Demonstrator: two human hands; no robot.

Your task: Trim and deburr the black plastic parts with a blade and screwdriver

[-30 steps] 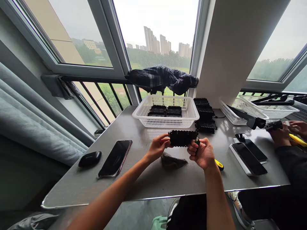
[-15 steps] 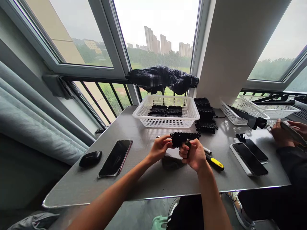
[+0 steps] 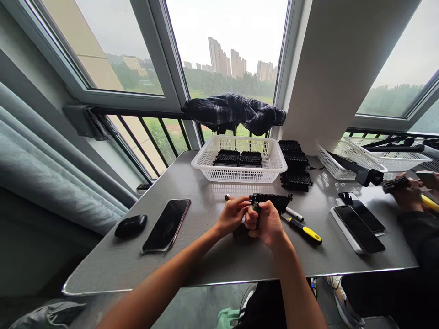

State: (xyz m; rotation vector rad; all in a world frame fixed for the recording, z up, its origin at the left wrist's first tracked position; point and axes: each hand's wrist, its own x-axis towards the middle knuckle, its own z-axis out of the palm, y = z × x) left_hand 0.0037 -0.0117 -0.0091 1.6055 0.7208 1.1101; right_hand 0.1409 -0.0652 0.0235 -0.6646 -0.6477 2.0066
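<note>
My left hand (image 3: 233, 215) pinches the left end of a black, toothed plastic part (image 3: 274, 200), held above the table in front of the white basket. Close beside it, my right hand (image 3: 268, 225) is closed around a small dark green lighter (image 3: 257, 208), its metal top upright under the thumb near the part's lower edge. My fingers hide most of the lighter. Beneath my hands a dark object on the table is mostly covered. A white marker (image 3: 295, 214) and a yellow-and-black utility knife (image 3: 308, 233) lie just right of my right hand.
A white plastic basket (image 3: 240, 175) holds several black parts; more black parts (image 3: 295, 167) are stacked to its right. Phones (image 3: 166, 225) (image 3: 360, 230) and a black case (image 3: 131, 226) lie on the grey table (image 3: 113, 269). At right, a co-worker's hands (image 3: 408, 196) hold a dark item.
My right hand and the lighter have moved left, closer to my left hand. The black part has shifted slightly right and down. The co-worker's hands have changed position.
</note>
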